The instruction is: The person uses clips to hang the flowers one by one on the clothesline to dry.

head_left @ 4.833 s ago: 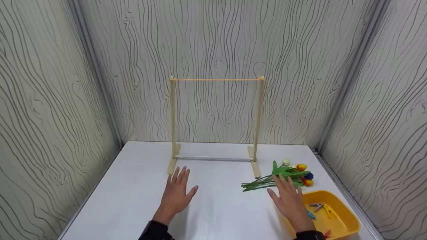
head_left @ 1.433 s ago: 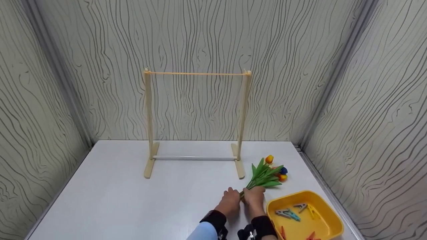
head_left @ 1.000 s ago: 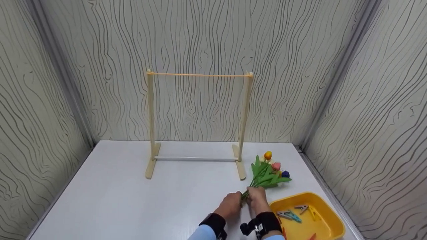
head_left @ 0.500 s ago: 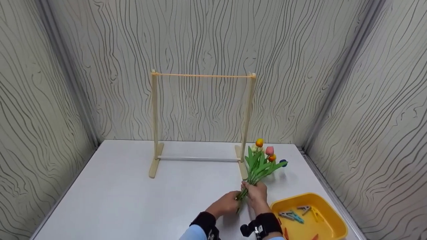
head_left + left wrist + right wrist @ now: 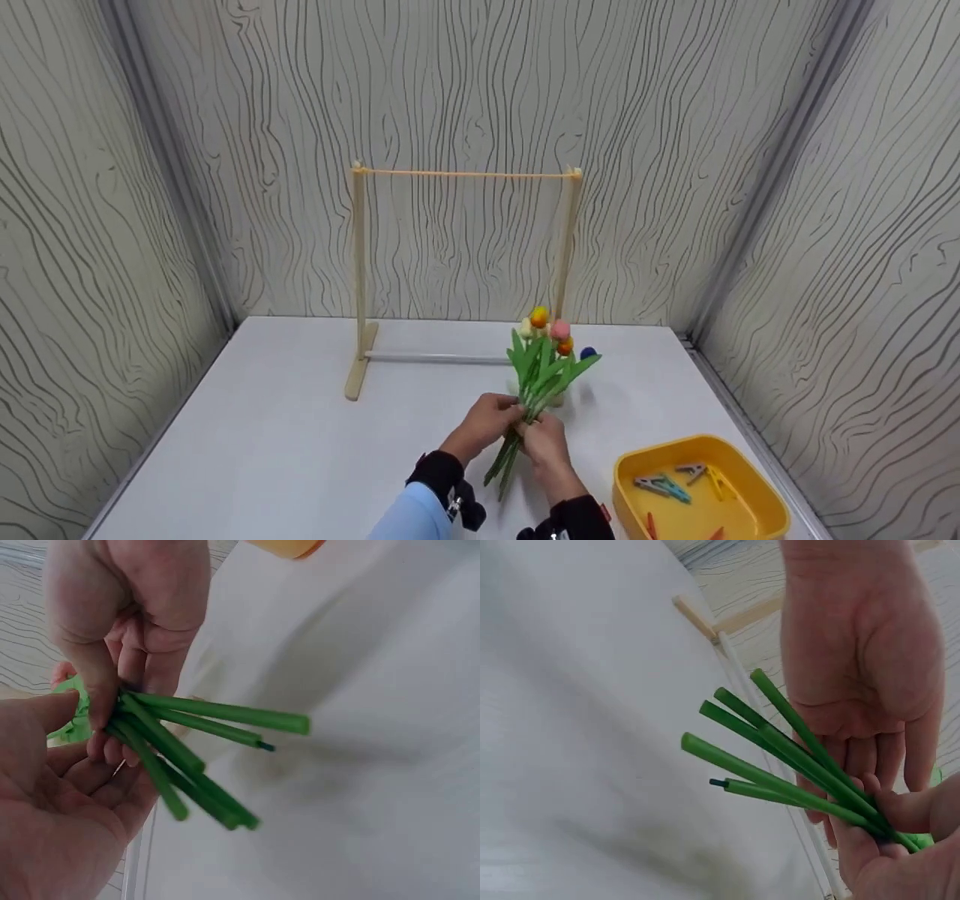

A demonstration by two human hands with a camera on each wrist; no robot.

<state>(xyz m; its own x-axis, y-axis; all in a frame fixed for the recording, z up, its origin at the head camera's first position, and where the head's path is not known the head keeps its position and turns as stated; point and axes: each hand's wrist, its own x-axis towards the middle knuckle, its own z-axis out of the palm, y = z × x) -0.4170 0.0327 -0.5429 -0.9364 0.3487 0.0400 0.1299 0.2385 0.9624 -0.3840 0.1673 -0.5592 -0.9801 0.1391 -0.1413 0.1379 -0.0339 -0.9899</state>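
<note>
A bunch of artificial tulips stands tilted above the table, with orange, pink, white and blue heads and green leaves. My right hand pinches its stems between thumb and fingers. My left hand is on the stems just above, its thumb near the leaves and its fingers reaching behind them. Loose green stem ends fan out below both hands in the left wrist view. The right wrist view shows the same stem ends spread, one with a bare dark wire tip.
Behind the flowers stands a wooden frame with an orange cord across its top and a white rod low down. At the right front is a yellow basin holding several clothespins. Patterned walls enclose the table.
Both hands, first spread and holding nothing, have gathered the tulips from the table, raised and turned them upright, and carried them left. The left hand has moved higher up the stems.
</note>
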